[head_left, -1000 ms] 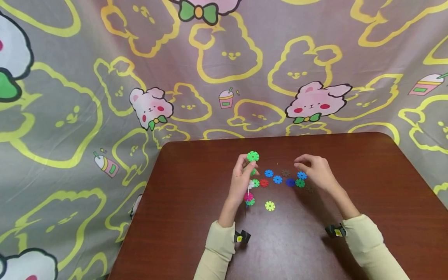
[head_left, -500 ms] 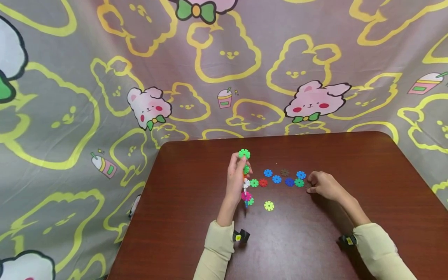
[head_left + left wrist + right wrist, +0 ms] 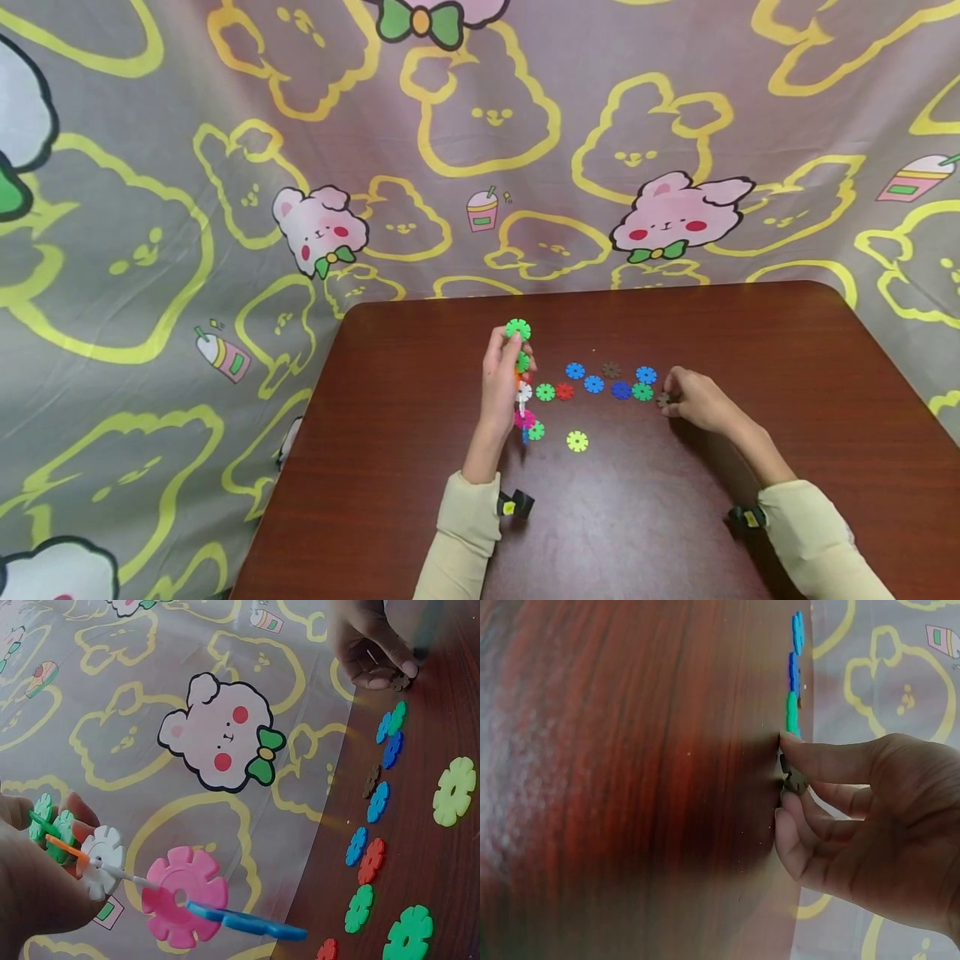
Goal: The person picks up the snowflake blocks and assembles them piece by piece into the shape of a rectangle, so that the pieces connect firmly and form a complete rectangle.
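My left hand (image 3: 498, 392) grips a chain of notched plastic discs slotted into one another, held over the table. At its top is a green disc (image 3: 518, 327). Lower down come another green one, an orange one seen edge-on, a white disc (image 3: 111, 847), a pink disc (image 3: 159, 896) and, at the near end, a blue disc (image 3: 251, 922). My right hand (image 3: 699, 400) is down at the right end of the row of loose discs. Its thumb and fingertips pinch a brown notched disc (image 3: 798, 782) by the edge, close to the tabletop.
Loose discs lie across the brown table (image 3: 637, 517) between the hands: a red disc (image 3: 564, 392), several blue ones, a dark blue disc (image 3: 621, 390), a second brown disc (image 3: 611, 369) and several green ones. A yellow disc (image 3: 577, 441) lies nearer. A patterned curtain (image 3: 420, 242) hangs behind.
My right hand has come down and right to the brown disc, which now shows between its fingertips. My left hand has shifted slightly left with the chain.
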### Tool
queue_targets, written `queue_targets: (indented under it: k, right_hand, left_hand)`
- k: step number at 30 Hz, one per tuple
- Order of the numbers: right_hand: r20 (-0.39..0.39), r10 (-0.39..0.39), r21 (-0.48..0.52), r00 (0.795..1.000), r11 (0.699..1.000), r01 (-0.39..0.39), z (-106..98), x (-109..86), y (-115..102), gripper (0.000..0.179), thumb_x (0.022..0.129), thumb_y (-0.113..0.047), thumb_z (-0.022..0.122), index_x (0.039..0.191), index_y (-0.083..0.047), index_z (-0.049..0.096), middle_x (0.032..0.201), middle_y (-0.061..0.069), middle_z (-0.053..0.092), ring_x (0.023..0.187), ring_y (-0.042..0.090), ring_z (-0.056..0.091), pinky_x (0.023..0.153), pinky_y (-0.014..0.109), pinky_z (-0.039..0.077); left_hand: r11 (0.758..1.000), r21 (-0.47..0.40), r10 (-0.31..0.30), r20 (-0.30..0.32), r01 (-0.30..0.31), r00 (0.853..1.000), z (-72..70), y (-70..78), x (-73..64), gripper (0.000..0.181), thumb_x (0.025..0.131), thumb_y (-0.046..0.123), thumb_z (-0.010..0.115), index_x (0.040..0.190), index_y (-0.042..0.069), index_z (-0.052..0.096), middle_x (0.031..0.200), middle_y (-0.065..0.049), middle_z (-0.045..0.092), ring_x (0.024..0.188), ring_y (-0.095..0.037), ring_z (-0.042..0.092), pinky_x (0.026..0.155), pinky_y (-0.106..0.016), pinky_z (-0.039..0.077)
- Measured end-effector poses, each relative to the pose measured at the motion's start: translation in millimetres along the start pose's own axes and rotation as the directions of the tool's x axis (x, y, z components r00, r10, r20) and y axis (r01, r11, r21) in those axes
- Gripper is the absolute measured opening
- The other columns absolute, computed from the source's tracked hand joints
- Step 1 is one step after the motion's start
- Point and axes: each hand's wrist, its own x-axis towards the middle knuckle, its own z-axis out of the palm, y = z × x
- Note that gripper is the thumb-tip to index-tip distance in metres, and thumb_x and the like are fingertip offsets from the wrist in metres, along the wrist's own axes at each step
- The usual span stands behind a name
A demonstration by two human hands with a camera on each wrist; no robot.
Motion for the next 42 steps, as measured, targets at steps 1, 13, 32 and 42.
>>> queue_targets:
  k: [1,13,32,42]
  right_hand:
    - [0.0,0.007,0.006,1.0,1.0,-0.007,0,-0.5,0,0.031,0.08,0.001,0.083,0.093,0.001,0.054,0.083,0.01,0.06,0.077,0.028,0.056,0.067,0.043,0.046]
    - [-0.002,0.016,0.013,1.0,1.0,-0.016,0,-2.4,-2,0.024,0.085,0.005,0.076,0.095,0.0,0.054,0.085,0.009,0.063,0.077,0.026,0.057,0.066,0.041,0.045]
    - [-0.082,0.02,0.032,0.996,0.999,-0.018,-7,1.1,-4,0.011,0.095,0.0,0.069,0.096,0.001,0.059,0.082,0.008,0.064,0.072,0.023,0.054,0.063,0.037,0.045]
    - [-0.144,0.066,0.189,0.987,0.981,-0.038,-15,1.3,-13,0.006,0.1,-0.002,0.065,0.103,0.002,0.064,0.081,0.008,0.069,0.068,0.018,0.065,0.059,0.03,0.052]
  left_hand:
    - [1.0,0.001,-0.001,0.002,0.001,1.0,-0.4,-0.1,0.1,0.016,0.108,0.017,0.048,0.108,0.001,0.054,0.084,-0.006,0.058,0.065,-0.011,0.056,0.06,-0.023,0.043]
    - [1.0,-0.012,-0.014,0.0,0.014,1.0,-2.1,0.3,0.1,0.016,0.108,0.018,0.049,0.108,0.004,0.055,0.088,-0.018,0.057,0.065,-0.011,0.056,0.058,-0.021,0.044]
    - [1.0,0.011,-0.015,0.0,0.015,1.0,-0.9,0.6,0.9,0.021,0.11,0.021,0.047,0.107,0.002,0.055,0.084,-0.003,0.059,0.066,-0.014,0.055,0.057,-0.021,0.042]
    - [1.0,0.025,0.0,0.002,0.0,1.0,1.4,-0.1,-0.5,0.028,0.111,0.02,0.044,0.11,-0.007,0.053,0.083,0.0,0.06,0.064,-0.009,0.057,0.059,-0.021,0.043]
